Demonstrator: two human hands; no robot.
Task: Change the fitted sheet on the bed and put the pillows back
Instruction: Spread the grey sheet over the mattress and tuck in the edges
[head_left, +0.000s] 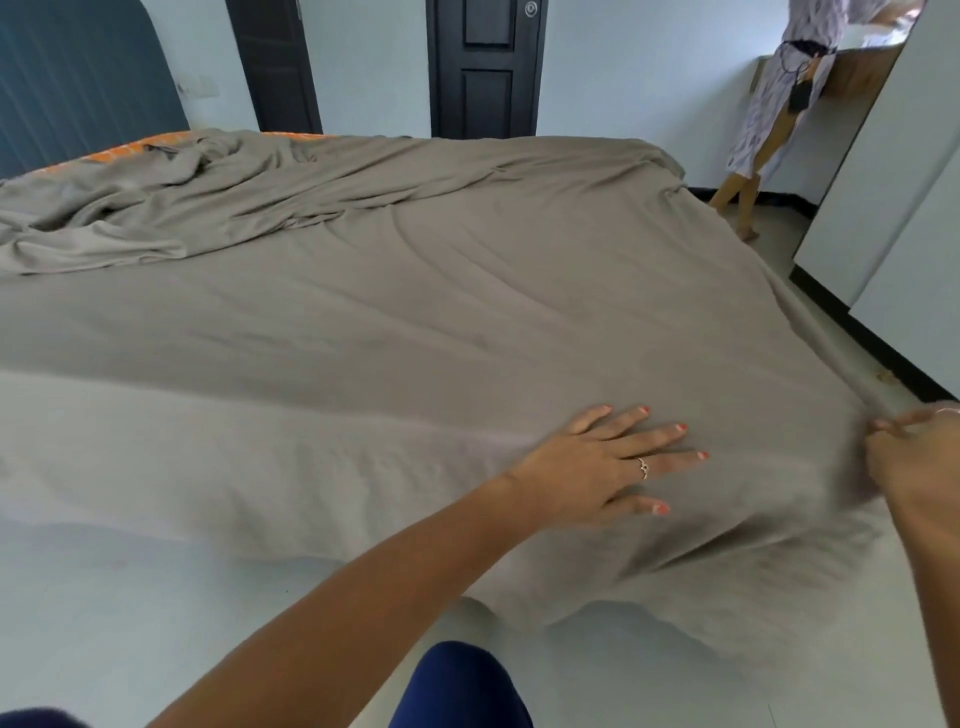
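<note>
Room: pale blue walls and a light floor, a dark panelled door (485, 67) well beyond the hands, a blue padded headboard (83, 78) far off to the left of them, white cupboard fronts (893, 197) on the right.
Sheet: the taupe stretch-fabric fitted sheet (389, 291) covers most of the mattress and lies under and between both hands; far from them, toward the headboard, it is bunched in loose folds.
Uncovered part: a strip of orange patterned mattress (156, 145) shows past the bunched folds, so that far end looks not yet fitted.
Left hand: the left hand (597, 462) lies palm down on the sheet, fingers straight and spread wide, holding nothing; likely it pins the cloth while the other hand pulls.
Left arm: stretched forward and nearly straight, reaching in from the lower left.
Right hand: the right hand (914, 452), just right of the flat hand at the near corner, has its fingers curled and pinches the sheet's edge; motion blur hides the exact grip.
Why there: creases fan out from the pinch, which suggests the corner is being drawn down over the mattress.
Pillows: none in view.
Other person: a second person in a patterned robe (779, 88) stands far off near the cupboards.
</note>
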